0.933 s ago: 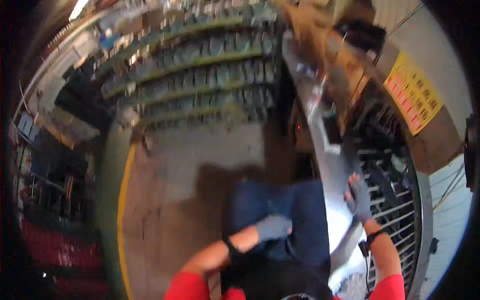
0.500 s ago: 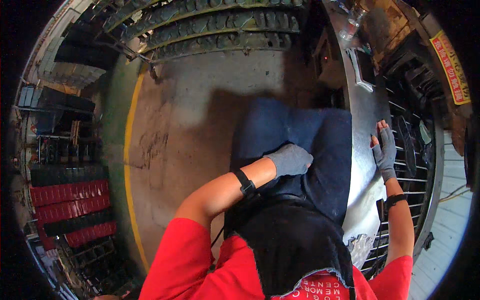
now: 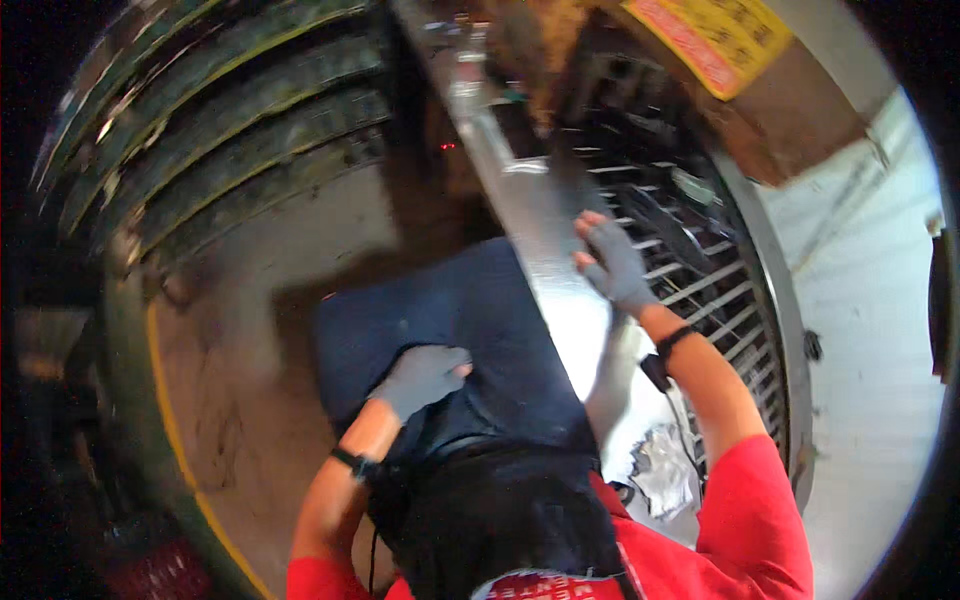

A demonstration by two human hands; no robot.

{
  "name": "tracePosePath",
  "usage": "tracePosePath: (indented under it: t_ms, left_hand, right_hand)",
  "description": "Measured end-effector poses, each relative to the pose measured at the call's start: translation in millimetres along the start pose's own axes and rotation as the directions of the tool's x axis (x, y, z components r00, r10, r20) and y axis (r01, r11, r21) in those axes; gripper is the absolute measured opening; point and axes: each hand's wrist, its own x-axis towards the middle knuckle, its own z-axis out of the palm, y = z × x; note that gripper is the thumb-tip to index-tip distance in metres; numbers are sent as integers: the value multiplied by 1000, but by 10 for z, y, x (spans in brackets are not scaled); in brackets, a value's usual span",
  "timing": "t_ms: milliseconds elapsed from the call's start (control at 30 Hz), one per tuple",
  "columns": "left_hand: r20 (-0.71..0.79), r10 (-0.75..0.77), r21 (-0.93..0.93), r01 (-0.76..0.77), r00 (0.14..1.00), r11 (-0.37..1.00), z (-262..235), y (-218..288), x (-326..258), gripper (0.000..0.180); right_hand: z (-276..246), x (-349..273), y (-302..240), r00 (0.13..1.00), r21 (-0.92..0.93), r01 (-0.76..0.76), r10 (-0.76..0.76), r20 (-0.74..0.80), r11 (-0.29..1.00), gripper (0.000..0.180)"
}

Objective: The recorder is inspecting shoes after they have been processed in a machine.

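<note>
My left hand (image 3: pixel 425 380), in a grey fingerless glove, rests on the dark trousers (image 3: pixel 430 300) over my lap. Its fingers are curled in, and no object shows in them. My right hand (image 3: pixel 617 265), gloved the same way, is at the metal bench (image 3: pixel 560 285), beside the barred rack (image 3: pixel 735 320). Its fingers are stretched out and hold nothing; whether the palm touches the metal I cannot tell. On the bench near my right forearm lies a crumpled silvery-white sheet (image 3: pixel 662 475).
Racks in tiers (image 3: pixel 270 120) with dark, blurred items stand at the far left. A yellow floor line (image 3: pixel 172 425) curves along the left. Dark flat pieces (image 3: pixel 665 222) lie on the bars. A yellow-and-red sign (image 3: pixel 715 40) is at the far right, near a pale wall (image 3: pixel 850 300).
My view has swung to the right, so bench and rack now sit nearer its middle, with some blur. My left hand remains curled on my lap, my right hand stretched at the bench.
</note>
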Motion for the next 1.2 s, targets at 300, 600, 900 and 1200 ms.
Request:
tracePosePath:
  t_ms: [300,600,900,1200]
  left_hand:
    - [47,-80,42,78,996,996,-120,214,65,20]
    - [48,-75,74,71,996,995,-102,164,53,19]
    - [140,-176,73,168,974,983,-139,185,62,31]
    - [-38,-32,-8,32,999,999,-78,162,47,17]
  right_hand:
    - [-52,0,-30,995,-55,-86,88,41,995,60]
    - [-93,28,-46,999,-53,-29,31,29,998,70]
    - [-69,21,-53,996,-101,-51,58,68,994,73]
    - [-95,27,-84,994,-94,-65,73,80,993,78]
